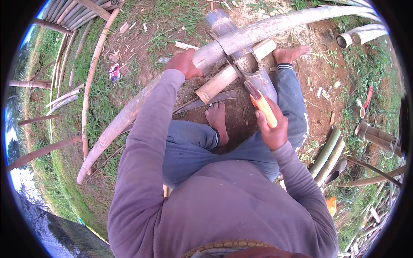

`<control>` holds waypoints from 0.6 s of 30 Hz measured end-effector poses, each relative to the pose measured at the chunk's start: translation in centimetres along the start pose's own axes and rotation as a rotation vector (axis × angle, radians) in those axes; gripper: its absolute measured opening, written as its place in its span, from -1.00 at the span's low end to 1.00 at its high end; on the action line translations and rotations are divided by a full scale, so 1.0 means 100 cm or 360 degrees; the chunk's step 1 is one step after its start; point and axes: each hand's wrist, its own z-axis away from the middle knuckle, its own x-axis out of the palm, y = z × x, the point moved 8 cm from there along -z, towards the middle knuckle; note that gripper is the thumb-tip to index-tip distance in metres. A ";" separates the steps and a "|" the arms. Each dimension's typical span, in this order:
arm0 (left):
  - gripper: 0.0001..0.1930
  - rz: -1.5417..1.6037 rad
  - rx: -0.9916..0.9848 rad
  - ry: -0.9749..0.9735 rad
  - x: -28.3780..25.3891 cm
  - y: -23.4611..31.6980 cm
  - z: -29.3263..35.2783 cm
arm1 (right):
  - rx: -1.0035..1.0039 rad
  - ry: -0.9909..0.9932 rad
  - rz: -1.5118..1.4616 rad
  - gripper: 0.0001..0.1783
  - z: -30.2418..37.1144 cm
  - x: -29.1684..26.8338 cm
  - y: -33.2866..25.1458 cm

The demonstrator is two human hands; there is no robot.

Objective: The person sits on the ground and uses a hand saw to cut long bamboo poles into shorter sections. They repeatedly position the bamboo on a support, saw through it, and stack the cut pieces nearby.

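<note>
A long, pale bamboo pole point(275, 32) lies slantwise in front of me, running from lower left to upper right. My left hand point(186, 64) is wrapped over it, left of a dark cut line. In my right hand point(273, 127) is a handsaw with an orange handle point(264, 111). Its narrow blade point(235, 69) crosses the pole at the cut; how deep it sits I cannot tell. Beneath the pole is a thick grey bamboo piece point(263, 84) with an opening in its top. A shorter tan bamboo length point(218, 84) passes crosswise through or over it.
My bare feet point(216, 118) rest on the dirt either side of the grey bamboo. Cut bamboo tubes point(329, 152) lie at the right, near a red-handled tool point(368, 98). More poles point(98, 73) stand or lie at the left. Wood chips point(325, 91) and grass cover the ground.
</note>
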 end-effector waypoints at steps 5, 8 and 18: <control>-0.21 -0.0003 0.0027 0.0009 -0.009 0.012 -0.002 | -0.0075 0.0156 0.0162 -0.61 -0.097 0.043 -0.007; -0.20 0.0009 -0.0002 0.0052 0.000 -0.007 0.001 | 0.0037 0.0032 0.0136 -0.68 -0.008 0.001 -0.015; -0.19 0.0029 0.0025 -0.0028 -0.006 0.017 0.005 | 0.0026 0.0102 0.0295 -0.67 -0.128 0.061 0.005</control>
